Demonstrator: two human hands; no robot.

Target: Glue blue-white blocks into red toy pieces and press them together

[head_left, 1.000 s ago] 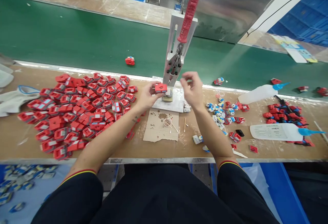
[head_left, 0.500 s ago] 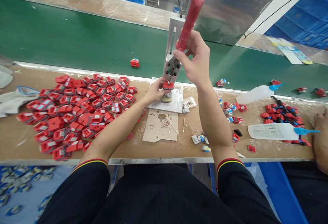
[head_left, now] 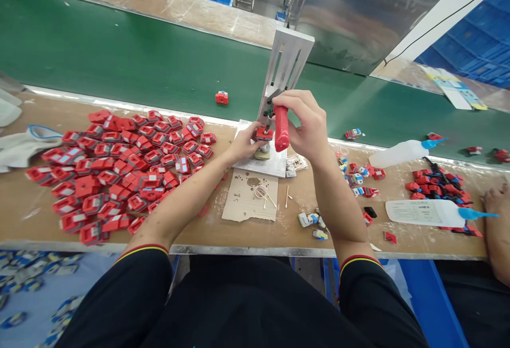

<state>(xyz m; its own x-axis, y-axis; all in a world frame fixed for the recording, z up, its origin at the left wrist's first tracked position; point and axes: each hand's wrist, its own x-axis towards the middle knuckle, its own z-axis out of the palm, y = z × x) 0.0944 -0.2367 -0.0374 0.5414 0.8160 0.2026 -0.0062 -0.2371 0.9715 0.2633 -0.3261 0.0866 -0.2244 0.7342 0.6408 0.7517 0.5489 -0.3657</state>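
Pressure should go on slow imo, with your right grip (head_left: pixel 307 120) wrapped round the red handle (head_left: pixel 281 131) and left grip (head_left: pixel 243 144) pinching the red piece (head_left: pixel 263 134), no tilting.

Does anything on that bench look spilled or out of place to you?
Yes: the flat brown cardboard sheet, mid-view, has dark blotches, possibly spills, and a ragged near edge. Thin pale cotton swabs lie loose to its right.

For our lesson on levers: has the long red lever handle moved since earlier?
Yes, downward and nearer the camera. Earlier, the long red lever handle rose past the top of the slotted silver metal upright; now it is well below that top.
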